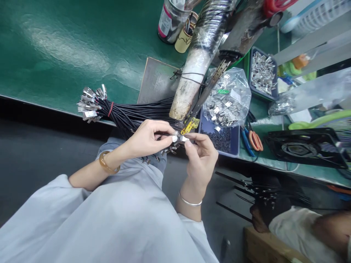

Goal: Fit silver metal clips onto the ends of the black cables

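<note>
My left hand (146, 138) and my right hand (201, 157) meet at the table's edge, both pinching a small metal clip (179, 138) on the end of a black wire. A bundle of black wires (128, 113) with metal clips on its far ends (90, 104) lies on the green table, tied by a red band (110, 109). Several more clip ends hang below my left hand. Just above my fingers is the yellow-tipped nose (189, 125) of a wrapped press tool (196, 69).
A plastic bag of metal clips (229, 98) lies in a blue tray (233, 144); another tray of clips (263, 73) is behind it. Orange-handled pliers (255, 140), a black fan (304, 148), a jar (171, 20) and a tape roll (185, 38) stand around. Another person's arm (301, 226) holds wires at lower right.
</note>
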The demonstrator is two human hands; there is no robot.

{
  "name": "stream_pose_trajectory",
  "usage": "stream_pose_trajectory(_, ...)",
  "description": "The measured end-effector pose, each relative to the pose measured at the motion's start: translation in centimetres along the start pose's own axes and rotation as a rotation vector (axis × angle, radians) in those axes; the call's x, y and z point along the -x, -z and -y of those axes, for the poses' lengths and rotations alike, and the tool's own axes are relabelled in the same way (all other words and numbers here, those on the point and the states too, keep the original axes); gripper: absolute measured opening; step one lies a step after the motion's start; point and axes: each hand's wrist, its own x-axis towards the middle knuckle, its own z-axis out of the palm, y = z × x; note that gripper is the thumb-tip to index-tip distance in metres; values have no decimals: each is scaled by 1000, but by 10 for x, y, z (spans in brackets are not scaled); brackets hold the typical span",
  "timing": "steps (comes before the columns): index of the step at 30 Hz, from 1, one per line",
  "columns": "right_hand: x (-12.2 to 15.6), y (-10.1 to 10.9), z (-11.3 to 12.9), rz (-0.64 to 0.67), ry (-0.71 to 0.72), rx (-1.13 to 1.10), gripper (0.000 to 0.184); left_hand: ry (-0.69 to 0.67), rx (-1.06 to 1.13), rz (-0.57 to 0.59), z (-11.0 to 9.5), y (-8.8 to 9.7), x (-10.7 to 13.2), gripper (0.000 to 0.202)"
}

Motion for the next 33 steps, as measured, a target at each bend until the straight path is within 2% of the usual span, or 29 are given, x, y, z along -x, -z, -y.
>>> stream_pose_trajectory(4,4,1,0,-35,127,215,12,46,59,-29,-2,-4,-1,16)
stream_pose_trajectory(6,5,2,-2,-112,215,280,14,65,87,-72,-1,-8,-1,15)
stream_pose_trajectory(9,5,1,-3,-307,357,157,19,79,115,-132,0,-14,-1,16)
stream_pose_trajectory(12,5,1,-2,-378,399,68,20,81,99,-163,2,-18,-1,18)
stream_pose_trajectory(15,5,2,-1,-308,352,150,10,50,29,-173,2,-19,-1,18)
stream_pose_trajectory(20,-1,0,-5,-54,248,212,7,-89,-149,-202,2,-20,-2,17)
stream_pose_trajectory(26,-10,-2,-1,-52,322,266,12,-247,-325,-268,5,-24,-1,17)
stream_pose_trajectory(33,-14,0,6,-28,355,291,14,-271,-297,-320,2,-26,-3,16)
